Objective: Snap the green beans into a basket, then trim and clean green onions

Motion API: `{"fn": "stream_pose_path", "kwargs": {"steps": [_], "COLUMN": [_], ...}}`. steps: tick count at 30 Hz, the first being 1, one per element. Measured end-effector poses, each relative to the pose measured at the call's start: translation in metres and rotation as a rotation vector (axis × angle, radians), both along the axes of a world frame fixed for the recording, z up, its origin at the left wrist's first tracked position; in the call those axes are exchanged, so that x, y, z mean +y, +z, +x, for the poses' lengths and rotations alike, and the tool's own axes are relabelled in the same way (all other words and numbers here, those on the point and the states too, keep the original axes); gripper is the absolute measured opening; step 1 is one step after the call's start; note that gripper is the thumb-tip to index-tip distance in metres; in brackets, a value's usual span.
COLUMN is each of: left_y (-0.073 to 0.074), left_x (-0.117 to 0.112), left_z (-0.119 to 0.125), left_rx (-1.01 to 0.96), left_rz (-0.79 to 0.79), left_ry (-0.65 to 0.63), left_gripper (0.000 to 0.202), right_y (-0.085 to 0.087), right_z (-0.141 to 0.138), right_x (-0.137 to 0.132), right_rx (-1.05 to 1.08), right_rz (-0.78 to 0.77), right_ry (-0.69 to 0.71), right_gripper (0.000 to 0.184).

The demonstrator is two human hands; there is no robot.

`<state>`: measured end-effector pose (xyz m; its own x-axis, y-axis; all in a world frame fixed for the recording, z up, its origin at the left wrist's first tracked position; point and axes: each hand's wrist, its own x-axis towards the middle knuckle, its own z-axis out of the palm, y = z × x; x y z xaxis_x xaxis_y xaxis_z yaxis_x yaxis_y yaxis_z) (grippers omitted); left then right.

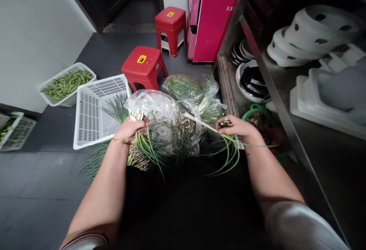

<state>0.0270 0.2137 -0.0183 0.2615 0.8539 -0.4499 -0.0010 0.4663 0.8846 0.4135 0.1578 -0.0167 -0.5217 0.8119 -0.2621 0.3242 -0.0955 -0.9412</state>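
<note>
My left hand (134, 128) is closed around a bunch of scallions (145, 143), white ends up and green tops hanging down. Closed too, my right hand (236, 125) grips several scallions (230, 151); one long pale stalk (203, 122) sticks out to the left, and the green leaves droop below. Between and beyond my hands lie clear plastic bags (156, 103) with more scallions (185, 86) in and around them. A white plastic basket (82, 122), tilted, stands left of my left hand, with green tops at its right side. More scallions (97, 162) lie on the floor below it.
Two red stools (143, 67) stand ahead, near a pink cabinet (215, 25). A basket of green pods (68, 84) sits at left, another basket (21, 132) nearer the edge. On my right is a metal shelf (274, 90) with white containers (314, 36); a green basket (253, 109) lies beneath.
</note>
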Motion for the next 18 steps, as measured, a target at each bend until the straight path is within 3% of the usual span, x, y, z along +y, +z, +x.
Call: {"fn": "stream_pose_path", "kwargs": {"steps": [3, 6, 8, 12, 15, 18], "left_y": [-0.001, 0.001, 0.001, 0.001, 0.0, 0.001], "left_x": [0.005, 0.001, -0.005, -0.012, -0.011, -0.011], "left_z": [0.01, 0.036, 0.055, 0.081, 0.081, 0.074], "left_rx": [0.228, 0.351, 0.206, -0.14, -0.203, -0.196], "left_rz": [0.041, 0.103, 0.138, 0.169, 0.154, 0.141], "left_ry": [-0.053, -0.119, -0.056, 0.107, 0.116, 0.08], "left_gripper": [0.018, 0.034, 0.041, 0.03, 0.029, 0.028], "right_y": [-0.001, -0.007, -0.016, -0.034, -0.035, -0.026], "right_z": [0.014, -0.01, -0.043, -0.103, -0.127, -0.142], "right_x": [-0.002, 0.0, 0.002, 0.002, 0.005, 0.011], "right_rx": [0.031, 0.014, -0.02, -0.021, 0.042, 0.059], "right_rz": [0.035, 0.125, 0.161, 0.196, 0.178, 0.242], "right_ry": [-0.15, -0.212, -0.188, -0.109, -0.165, -0.24], "right_gripper": [0.018, 0.018, 0.019, 0.023, 0.028, 0.028]}}
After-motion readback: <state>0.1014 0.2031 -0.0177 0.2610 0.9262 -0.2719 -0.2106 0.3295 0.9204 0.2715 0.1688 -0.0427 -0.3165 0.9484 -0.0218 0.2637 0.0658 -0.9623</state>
